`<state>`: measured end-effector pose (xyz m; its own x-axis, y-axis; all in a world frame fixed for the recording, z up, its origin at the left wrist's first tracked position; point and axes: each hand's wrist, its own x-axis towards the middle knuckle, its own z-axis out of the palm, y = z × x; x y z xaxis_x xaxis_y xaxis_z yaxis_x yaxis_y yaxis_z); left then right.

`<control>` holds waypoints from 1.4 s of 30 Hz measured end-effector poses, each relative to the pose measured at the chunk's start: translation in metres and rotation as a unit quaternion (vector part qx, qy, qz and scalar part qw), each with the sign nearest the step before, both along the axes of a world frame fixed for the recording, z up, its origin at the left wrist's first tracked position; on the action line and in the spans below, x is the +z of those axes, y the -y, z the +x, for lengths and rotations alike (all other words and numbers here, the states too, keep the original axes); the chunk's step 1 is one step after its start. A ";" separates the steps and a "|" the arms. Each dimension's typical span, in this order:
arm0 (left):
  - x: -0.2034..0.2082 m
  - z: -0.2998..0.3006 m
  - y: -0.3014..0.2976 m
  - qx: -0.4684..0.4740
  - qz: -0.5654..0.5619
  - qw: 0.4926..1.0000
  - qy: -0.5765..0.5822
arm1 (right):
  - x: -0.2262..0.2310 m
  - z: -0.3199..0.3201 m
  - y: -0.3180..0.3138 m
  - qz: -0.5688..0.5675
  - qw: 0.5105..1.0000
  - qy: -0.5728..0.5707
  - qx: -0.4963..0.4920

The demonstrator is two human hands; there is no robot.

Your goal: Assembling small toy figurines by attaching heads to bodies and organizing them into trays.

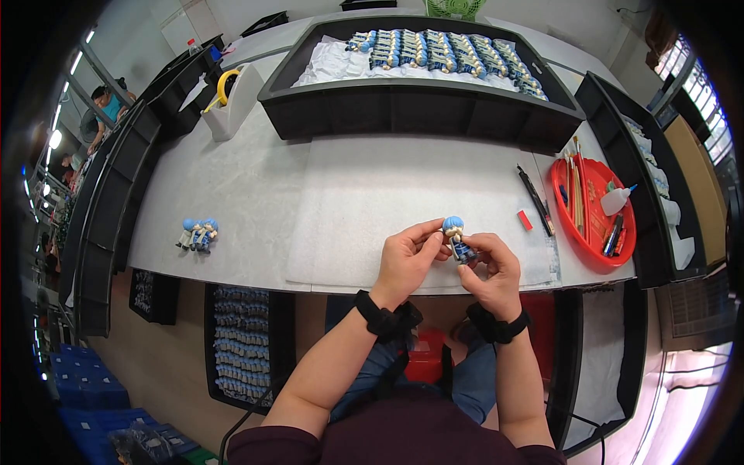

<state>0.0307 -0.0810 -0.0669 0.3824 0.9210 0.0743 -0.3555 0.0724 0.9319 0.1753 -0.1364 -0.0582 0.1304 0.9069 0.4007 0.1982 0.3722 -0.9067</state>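
A small figurine [460, 246] with light blue hair and a dark blue outfit is held upright between my two hands, just above the near edge of the white foam sheet [349, 201]. My left hand [411, 256] pinches it at the head and upper body with thumb and forefinger. Around its lower part, the fingers and thumb of my right hand [493, 271] are closed. Farther left on the table, a few similar blue-haired figurines [200, 235] lie close together. A black strap with a small box sits on each of my wrists.
A black tray [418, 116] of figurines in rows stands at the back. To the right are a red basket [593, 260] with brushes and a white bottle [616, 201], a black pen [535, 198] and a red block [525, 221]. A tape dispenser [230, 108] stands back left. Another figurine tray [242, 341] sits below the table.
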 end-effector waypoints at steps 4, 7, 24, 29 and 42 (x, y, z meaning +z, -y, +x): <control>0.005 -0.001 -0.001 -0.024 -0.022 0.999 0.040 | -0.002 -0.002 -0.002 0.017 0.999 0.030 -0.023; 0.006 -0.001 0.000 -0.017 -0.012 0.999 0.029 | -0.003 -0.002 -0.001 -0.004 1.000 0.019 -0.024; 0.006 -0.006 0.004 -0.027 0.104 0.994 -0.014 | 0.002 0.007 0.001 -0.058 0.993 -0.098 0.004; 0.002 0.005 0.015 -0.016 0.170 0.967 -0.189 | 0.029 0.068 0.062 -0.033 0.990 -0.136 -0.023; 0.005 0.015 0.020 -0.032 0.403 0.802 -0.439 | -0.088 0.384 0.244 -0.226 0.821 -0.010 -0.524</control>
<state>0.0452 -0.1012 -0.0621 0.6575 0.6856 0.3124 0.4450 -0.6880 0.5733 0.5591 -0.3809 -0.1457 0.9363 0.3485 0.0425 0.1787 -0.3690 -0.9121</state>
